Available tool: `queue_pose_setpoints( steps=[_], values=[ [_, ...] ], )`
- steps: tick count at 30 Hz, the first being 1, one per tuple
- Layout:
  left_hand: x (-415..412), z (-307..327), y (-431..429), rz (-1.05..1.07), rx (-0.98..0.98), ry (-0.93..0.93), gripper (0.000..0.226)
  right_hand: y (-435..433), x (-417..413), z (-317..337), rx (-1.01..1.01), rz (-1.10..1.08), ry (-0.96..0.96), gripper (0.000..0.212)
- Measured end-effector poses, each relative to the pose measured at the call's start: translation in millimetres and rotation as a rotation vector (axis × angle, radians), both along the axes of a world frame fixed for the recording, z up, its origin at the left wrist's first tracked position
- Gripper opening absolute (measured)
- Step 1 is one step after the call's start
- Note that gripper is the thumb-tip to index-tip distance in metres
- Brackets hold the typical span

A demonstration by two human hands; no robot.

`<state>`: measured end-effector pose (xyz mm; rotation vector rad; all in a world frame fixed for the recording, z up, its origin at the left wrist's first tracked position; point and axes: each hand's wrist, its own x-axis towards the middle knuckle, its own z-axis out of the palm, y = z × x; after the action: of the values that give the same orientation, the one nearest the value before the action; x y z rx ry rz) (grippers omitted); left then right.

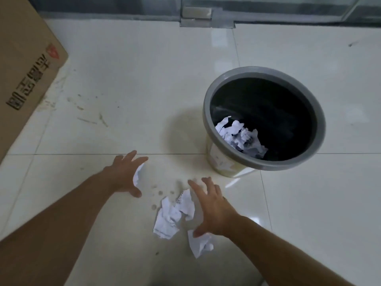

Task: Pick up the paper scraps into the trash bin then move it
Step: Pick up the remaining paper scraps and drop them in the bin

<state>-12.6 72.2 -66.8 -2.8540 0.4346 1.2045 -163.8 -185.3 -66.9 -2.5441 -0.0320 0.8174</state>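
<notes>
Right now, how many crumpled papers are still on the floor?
3. One peeks out under the left hand, a big one lies between both hands, and a small one sits under the right hand. Hands may hide more.

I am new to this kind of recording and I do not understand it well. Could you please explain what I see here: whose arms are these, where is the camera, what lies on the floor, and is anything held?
There is no machine here. A person wears one wide-angle camera on the head, looking forward and down, so the two bare arms are their own. The left hand is spread over a small paper scrap on the tiled floor. The right hand is also open, reaching beside a larger crumpled paper, with another scrap near its thumb. Neither hand has closed a grip on anything yet. To the right stands a grey-rimmed trash bin with a dark liner; crumpled paper in the bin already lies inside. A cardboard box stands at the left edge.
</notes>
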Motion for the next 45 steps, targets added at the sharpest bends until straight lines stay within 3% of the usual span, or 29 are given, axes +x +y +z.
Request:
queue_pose_setpoints(
  steps=[5,9,12,16,20,22,26,30,34,37,40,45],
  values=[
    [-42,-18,1,-0.058,0.020,0.072,0.136,7,-34,-43,-0.105,0.113,0.011,0.165],
    [-102,-21,-24,-0.017,-0.102,0.059,0.133,30,-39,-57,-0.145,0.117,0.006,0.163],
    [-136,-28,-47,0.073,-0.156,0.084,0.124,42,-42,-66,-0.173,0.042,-0.016,0.132],
    [-154,-38,-64,0.101,-0.298,0.023,0.077,42,-41,-69,-0.112,-0.005,0.083,0.100],
    [-155,-51,-78,0.229,-0.386,0.079,0.042,41,-36,-65,0.070,-0.135,0.206,0.067],
    [-154,-57,-84,0.260,-0.395,0.122,0.037,46,-35,-60,0.093,-0.155,0.159,0.046],
    [-135,-56,-86,0.328,-0.380,0.094,0.024,53,-14,-38,0.102,-0.183,0.086,0.025],
    [-80,-11,-67,0.339,-0.418,-0.113,0.034,60,42,14,0.116,-0.199,-0.039,0.009],
    [-19,96,-65,0.408,-0.591,-0.279,0.022,61,107,101,0.139,-0.150,-0.228,0.028],
    [19,175,-87,0.414,-0.717,-0.380,0.027,35,146,182,0.096,-0.103,-0.388,0.036],
    [46,215,-134,0.377,-0.828,-0.330,0.042,-11,164,229,0.051,-0.153,-0.443,0.023],
    [52,213,-227,0.342,-0.941,-0.136,0.044,-100,148,231,0.027,-0.405,-0.528,0.011]
  ],
)
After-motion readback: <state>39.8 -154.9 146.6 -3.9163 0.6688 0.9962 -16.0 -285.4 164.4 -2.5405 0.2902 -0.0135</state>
